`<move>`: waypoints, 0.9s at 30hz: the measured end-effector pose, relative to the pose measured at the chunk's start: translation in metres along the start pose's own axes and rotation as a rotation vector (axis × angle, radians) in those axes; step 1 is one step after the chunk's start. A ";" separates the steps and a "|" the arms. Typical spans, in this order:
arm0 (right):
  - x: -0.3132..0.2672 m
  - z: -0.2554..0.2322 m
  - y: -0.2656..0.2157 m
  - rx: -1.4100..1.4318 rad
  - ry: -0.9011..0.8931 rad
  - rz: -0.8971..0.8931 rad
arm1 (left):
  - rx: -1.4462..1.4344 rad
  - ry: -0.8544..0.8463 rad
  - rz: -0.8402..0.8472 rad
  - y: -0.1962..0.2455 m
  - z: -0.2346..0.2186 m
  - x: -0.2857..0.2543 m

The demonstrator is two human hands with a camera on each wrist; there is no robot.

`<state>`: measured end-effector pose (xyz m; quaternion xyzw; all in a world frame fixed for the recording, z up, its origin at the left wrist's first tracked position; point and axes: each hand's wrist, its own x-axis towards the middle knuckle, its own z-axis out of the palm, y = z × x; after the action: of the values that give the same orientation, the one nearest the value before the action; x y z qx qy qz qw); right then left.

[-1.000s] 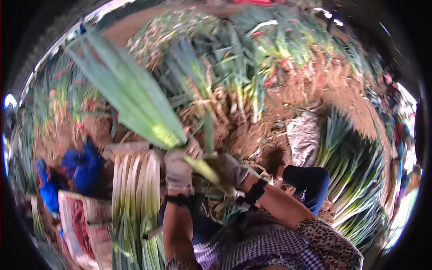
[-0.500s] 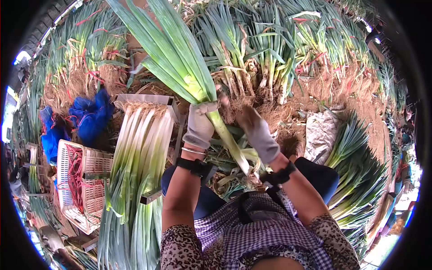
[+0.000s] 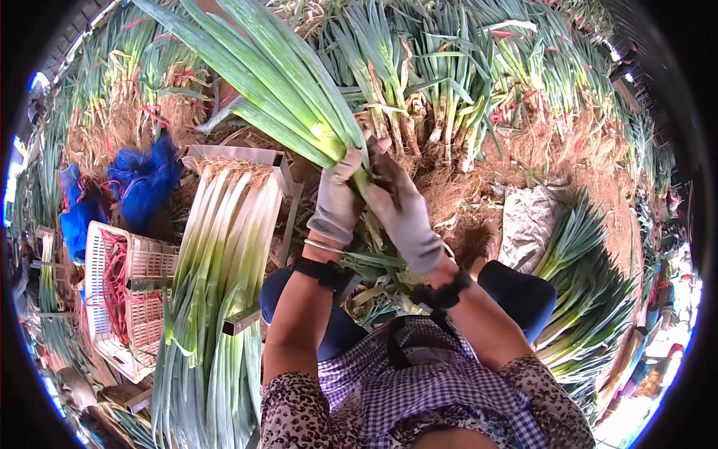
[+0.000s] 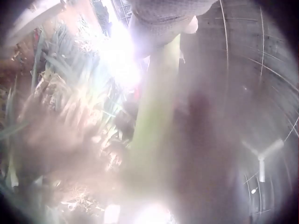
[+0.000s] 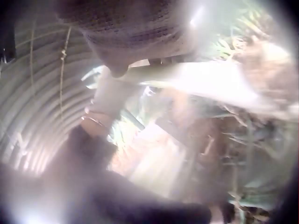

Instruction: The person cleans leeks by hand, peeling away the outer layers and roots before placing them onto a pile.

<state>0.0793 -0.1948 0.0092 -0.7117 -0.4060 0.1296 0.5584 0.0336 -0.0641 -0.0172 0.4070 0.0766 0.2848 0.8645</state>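
A large leek (image 3: 292, 97) is held up in front of the body, its green leaves fanning to the upper left. My gloved left hand (image 3: 336, 198) grips it where the leaves meet the stalk. Close beside, my gloved right hand (image 3: 404, 213) holds the stalk just below the leaves, bare fingertips showing past the glove. In the left wrist view the pale stalk (image 4: 156, 98) runs down from the glove. The right wrist view shows the right glove (image 5: 135, 32) over the bright stalk (image 5: 196, 79), with the left hand behind. The stalk's lower end is mostly hidden in the head view.
Left of the body, trimmed leeks (image 3: 232, 232) lie in a metal frame (image 3: 232, 155). Beyond are a plastic basket (image 3: 149, 262) with red ties and blue netting (image 3: 146, 183). Leek bundles (image 3: 441, 90) stand ahead; more leeks (image 3: 591, 284) and a pale sack (image 3: 527, 224) lie right.
My right hand, apart from the leek half a second ago, has come up and left onto its stalk beside my left hand. The left hand keeps its grip on the leek.
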 end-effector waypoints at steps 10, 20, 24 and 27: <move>-0.086 -0.056 0.041 -0.179 -0.559 0.452 | -0.160 0.237 0.038 0.024 0.003 0.002; -0.035 -0.024 0.018 0.349 -0.240 0.117 | -0.036 0.408 -0.433 -0.019 0.004 0.013; -0.062 -0.060 -0.004 0.104 -0.354 0.620 | -0.036 0.464 -0.536 -0.046 -0.008 0.026; -0.091 -0.064 0.010 0.220 -0.133 0.499 | -0.020 0.497 -0.515 -0.064 -0.007 0.036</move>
<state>0.0659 -0.3050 -0.0021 -0.7146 -0.2374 0.3529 0.5554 0.0877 -0.0716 -0.0661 0.2842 0.3817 0.1486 0.8669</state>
